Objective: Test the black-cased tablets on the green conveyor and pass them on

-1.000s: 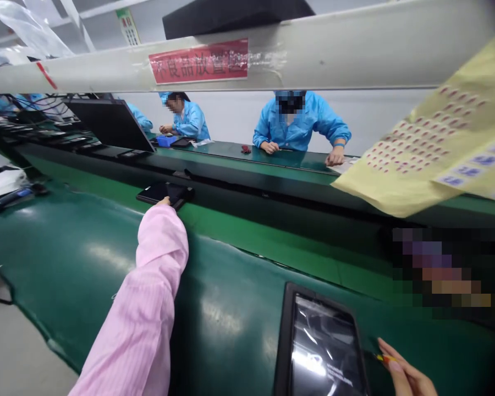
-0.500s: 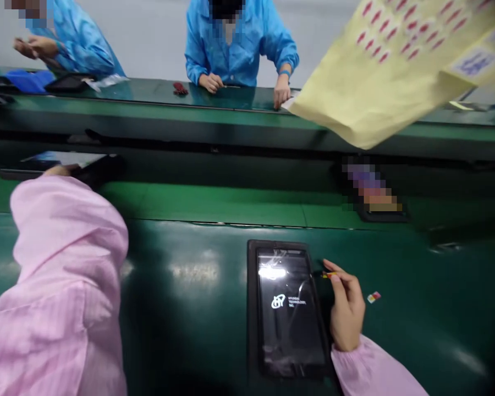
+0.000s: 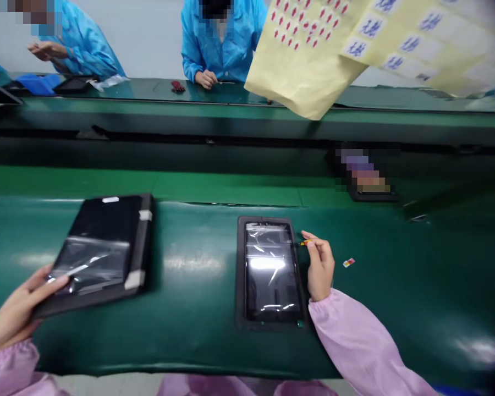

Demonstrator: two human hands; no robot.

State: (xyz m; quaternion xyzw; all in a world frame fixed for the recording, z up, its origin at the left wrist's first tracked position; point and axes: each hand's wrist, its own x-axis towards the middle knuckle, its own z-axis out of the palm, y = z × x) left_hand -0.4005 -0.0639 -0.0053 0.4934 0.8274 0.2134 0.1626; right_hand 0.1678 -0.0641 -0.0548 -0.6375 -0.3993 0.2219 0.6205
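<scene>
My left hand [image 3: 35,300] grips the near left corner of a tablet [image 3: 103,242] in a dark tray, thumb on top. That tablet is tilted above the bench, with clear film over part of its screen and pale tape at the tray's right side. A second tablet [image 3: 268,291] lies in a black foam frame before me, its screen dark with glare. At its right edge my right hand [image 3: 322,269] pinches a small yellow-orange piece [image 3: 306,242], its dark tip pointing at the tablet's side. A small white, red and yellow card [image 3: 348,263] lies to the right.
A green conveyor belt [image 3: 223,187] runs behind the bench, with another tablet [image 3: 367,176] on it at right. A yellow sheet of red arrow stickers [image 3: 297,82] hangs at upper right. Two people in blue work at the far bench [image 3: 148,88].
My left hand has brought a tablet from the belt toward me, over the bench's left side. The middle tablet's white logo is gone. My right hand still pinches the small piece at its edge.
</scene>
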